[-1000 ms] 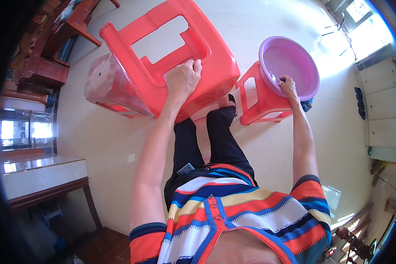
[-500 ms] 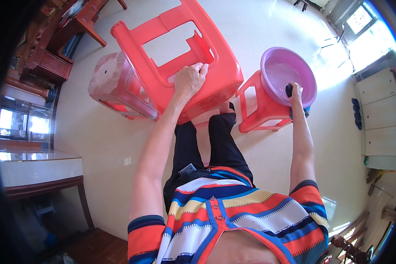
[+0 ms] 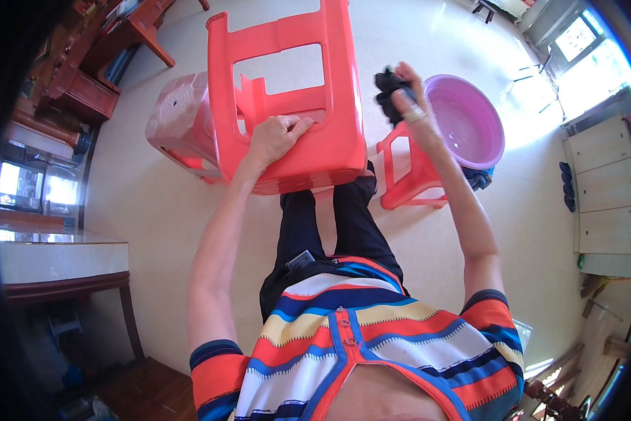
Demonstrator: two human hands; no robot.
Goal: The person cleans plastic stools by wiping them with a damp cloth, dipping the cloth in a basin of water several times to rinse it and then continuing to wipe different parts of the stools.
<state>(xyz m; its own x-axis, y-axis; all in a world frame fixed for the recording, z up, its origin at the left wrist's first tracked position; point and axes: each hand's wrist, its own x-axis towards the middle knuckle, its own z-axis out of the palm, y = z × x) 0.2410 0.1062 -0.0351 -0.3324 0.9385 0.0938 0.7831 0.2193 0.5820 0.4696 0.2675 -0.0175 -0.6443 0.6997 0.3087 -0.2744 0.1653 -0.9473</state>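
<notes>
Left hand (image 3: pixel 279 142) has its fingers curled over the edge of an opening in the tipped red stool (image 3: pixel 315 153), which sits right in front of the legs; right hand (image 3: pixel 418 118) is pinching a bunched dark cloth (image 3: pixel 394 90) in the air just beside it. I'd keep that left grip firm so it doesn't rock, and wad the cloth tight. Purple basin (image 3: pixel 495 116) is on a second red stool (image 3: pixel 415 172) to the right, pale stool (image 3: pixel 180 116) to the left.
</notes>
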